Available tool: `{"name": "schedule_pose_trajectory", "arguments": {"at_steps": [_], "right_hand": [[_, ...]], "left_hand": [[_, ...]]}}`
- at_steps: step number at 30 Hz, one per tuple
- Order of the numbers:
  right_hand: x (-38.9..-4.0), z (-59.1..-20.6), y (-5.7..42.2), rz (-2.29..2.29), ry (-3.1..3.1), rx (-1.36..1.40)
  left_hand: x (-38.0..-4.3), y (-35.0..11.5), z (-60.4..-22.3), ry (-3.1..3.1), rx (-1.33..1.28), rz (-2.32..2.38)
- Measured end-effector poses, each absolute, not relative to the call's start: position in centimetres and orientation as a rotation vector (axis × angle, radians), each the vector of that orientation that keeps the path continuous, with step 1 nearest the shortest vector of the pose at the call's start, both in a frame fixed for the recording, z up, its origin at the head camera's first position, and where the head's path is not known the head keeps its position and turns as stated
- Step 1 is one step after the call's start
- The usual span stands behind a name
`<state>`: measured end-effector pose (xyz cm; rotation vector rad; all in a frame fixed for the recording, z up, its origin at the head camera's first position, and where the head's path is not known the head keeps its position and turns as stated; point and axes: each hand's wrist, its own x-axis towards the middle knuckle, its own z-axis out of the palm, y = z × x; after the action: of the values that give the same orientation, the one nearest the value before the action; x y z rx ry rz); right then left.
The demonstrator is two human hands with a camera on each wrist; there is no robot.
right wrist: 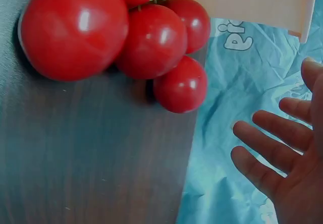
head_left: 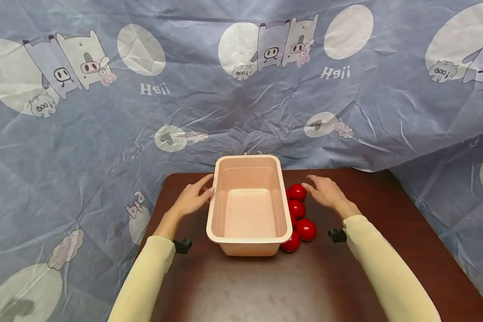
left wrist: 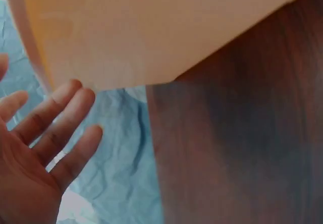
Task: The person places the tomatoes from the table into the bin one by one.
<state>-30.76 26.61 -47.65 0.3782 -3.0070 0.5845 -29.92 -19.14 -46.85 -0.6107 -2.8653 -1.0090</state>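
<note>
A pale peach plastic basin, with nothing inside it, stands on the table. My left hand is at its left rim, thumb and fingertips right beside the edge. In the left wrist view that hand has its fingers spread near the basin's side wall. Several red tomatoes lie along the basin's right side, partly hidden under its rim. My right hand hovers by the farthest tomato, holding nothing. In the right wrist view its fingers are extended, apart from the clustered tomatoes with a green stem.
The dark brown wooden table ends just behind the basin. A blue-grey cartoon-printed cloth hangs behind it and along both sides. Small black wrist devices sit below both hands.
</note>
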Motion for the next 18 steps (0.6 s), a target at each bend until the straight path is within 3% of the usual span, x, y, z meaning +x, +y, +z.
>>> {"name": "schedule_pose_trajectory", "arguments": {"at_steps": [18], "right_hand": [[-28.0,-52.9,27.0,0.858,-2.994,0.348]], "left_hand": [[-29.0,-18.7,-50.0,-2.811,-0.583,-1.306]]}}
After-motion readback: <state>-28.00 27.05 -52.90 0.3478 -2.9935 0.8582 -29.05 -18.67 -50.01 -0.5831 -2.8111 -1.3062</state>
